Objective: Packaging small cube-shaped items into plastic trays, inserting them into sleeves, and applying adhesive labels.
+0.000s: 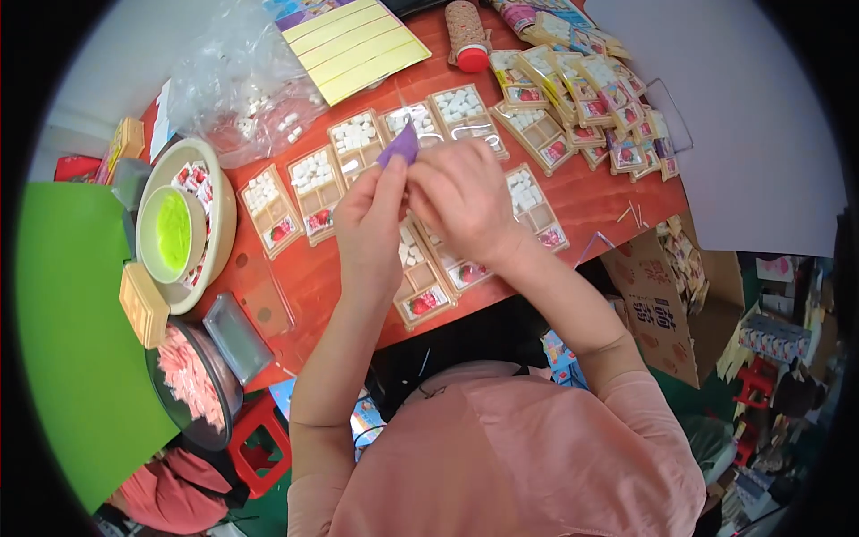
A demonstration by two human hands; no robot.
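Above the trays, my left hand (376, 210) pinches a small purple piece (401, 146), thin like paper or film, between thumb and finger. My right hand (467, 192) is closed right beside it, with curled fingers that hide whatever they grip. Beneath both hands stand several tan plastic compartment trays (419, 285) in rows. Small white pieces (355, 132) fill one compartment of many trays, and red strawberry-print packets (426, 302) lie in another. My forearms and hands cover some of the middle trays.
To the left are a cream basin (228, 219) of packets, a bowl of green stuff (174, 234) and a bowl of pink pieces (192, 380). A clear bag (242, 85), yellow sheet (358, 54) and red-lidded jar (467, 36) lie behind. Packed trays (591, 89) pile at right, above a carton (651, 309).
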